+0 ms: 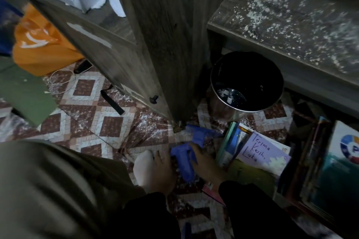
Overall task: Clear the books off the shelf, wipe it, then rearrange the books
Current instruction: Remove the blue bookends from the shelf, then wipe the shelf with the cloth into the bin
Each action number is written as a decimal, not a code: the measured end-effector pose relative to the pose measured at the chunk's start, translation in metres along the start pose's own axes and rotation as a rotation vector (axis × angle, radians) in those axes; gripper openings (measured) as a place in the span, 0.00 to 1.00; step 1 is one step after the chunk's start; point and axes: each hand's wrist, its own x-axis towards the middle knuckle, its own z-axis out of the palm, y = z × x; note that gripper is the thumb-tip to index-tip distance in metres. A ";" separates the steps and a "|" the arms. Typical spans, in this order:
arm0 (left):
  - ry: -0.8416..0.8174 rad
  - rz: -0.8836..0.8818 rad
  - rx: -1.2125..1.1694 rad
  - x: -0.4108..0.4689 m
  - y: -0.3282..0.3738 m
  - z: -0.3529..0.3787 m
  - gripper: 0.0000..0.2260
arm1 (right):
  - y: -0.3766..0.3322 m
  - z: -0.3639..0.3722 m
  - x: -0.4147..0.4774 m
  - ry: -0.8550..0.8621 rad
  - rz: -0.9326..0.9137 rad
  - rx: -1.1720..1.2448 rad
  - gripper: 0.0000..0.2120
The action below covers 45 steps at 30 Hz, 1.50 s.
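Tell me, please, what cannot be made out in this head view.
All head view.
- Blue plastic thing: partly covered by the left hand and right hand; its kind and their grip unclear.
- Books at right: cut by the edge, dark and blurred; titles unreadable.
- Bin: inside too dark beyond pale scraps.
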 end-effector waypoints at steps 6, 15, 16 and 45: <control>-0.047 -0.170 -0.254 0.022 0.013 0.018 0.31 | 0.002 -0.009 0.002 0.083 0.033 0.010 0.29; -0.019 0.127 -0.567 0.028 0.126 -0.060 0.20 | -0.005 -0.107 -0.079 0.282 0.028 0.136 0.17; -0.053 0.171 -0.609 0.028 0.136 -0.063 0.19 | -0.002 -0.115 -0.087 0.298 0.045 0.122 0.16; 0.622 1.420 -0.308 -0.179 0.510 -0.460 0.28 | -0.020 -0.482 -0.526 1.836 0.103 -0.200 0.35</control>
